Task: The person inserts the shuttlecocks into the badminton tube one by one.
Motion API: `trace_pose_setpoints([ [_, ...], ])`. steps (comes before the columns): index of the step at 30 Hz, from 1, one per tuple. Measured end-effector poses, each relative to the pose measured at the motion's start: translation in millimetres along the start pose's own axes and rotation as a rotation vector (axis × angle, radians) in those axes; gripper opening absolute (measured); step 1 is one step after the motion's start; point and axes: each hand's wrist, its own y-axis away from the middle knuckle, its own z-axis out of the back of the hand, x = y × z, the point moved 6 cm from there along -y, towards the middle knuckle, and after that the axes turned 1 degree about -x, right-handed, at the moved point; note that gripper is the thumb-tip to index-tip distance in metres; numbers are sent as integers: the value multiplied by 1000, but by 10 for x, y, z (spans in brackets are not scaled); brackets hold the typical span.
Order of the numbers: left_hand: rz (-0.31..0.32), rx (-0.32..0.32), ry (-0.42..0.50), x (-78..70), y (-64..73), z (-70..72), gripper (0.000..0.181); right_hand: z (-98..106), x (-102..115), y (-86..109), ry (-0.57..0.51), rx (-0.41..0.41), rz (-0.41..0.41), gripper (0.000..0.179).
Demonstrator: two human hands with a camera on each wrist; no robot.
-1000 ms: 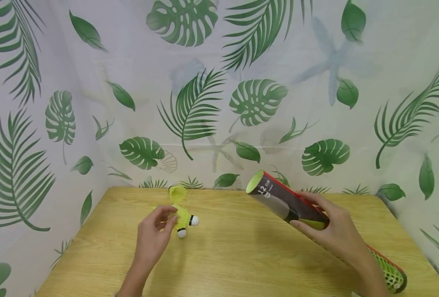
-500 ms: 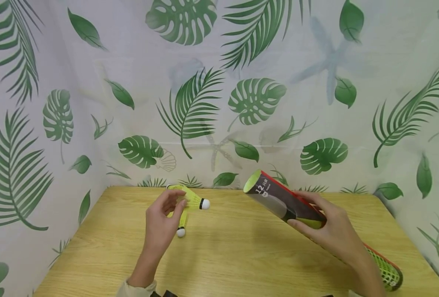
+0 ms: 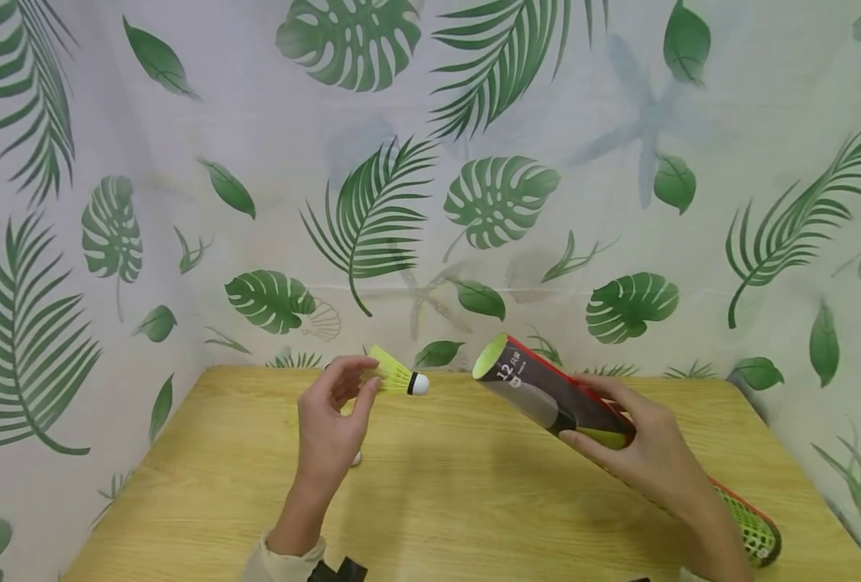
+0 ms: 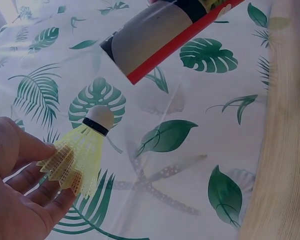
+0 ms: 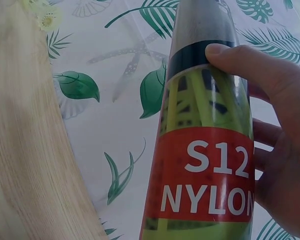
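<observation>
Tbl (image 3: pixel 474 509): LH (image 3: pixel 333 416) pinches shuttlecock (image 3: pixel 397 376) (RH (image 3: pixel 644 444): tube (image 3: pixel 555 394)).

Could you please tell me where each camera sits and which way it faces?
Head: worn on the head, facing forward and down over the yellow wood-grain table; left grip, right grip and forearms show.
Left wrist: worn there, facing the yellow, white-tipped shuttlecock; left grip partly shows.
Right wrist: worn there, facing the red, grey and green cylindrical tube; right grip partly shows.
The head and left-wrist views share the shuttlecock and tube.
</observation>
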Motion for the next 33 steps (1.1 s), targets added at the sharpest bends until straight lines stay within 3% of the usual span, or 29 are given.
trace_pose_setpoints([
  [18,-62,-35,130,-180,-100,-219,21,-49,71,-13,-15,12,26,69],
  [27,-72,-18,134,-166,-20,-316,20,-168,202,-16,-52,28,108,70],
  [33,-110,-11,163,-169,38,-357,20,-228,208,28,-56,33,106,68],
])
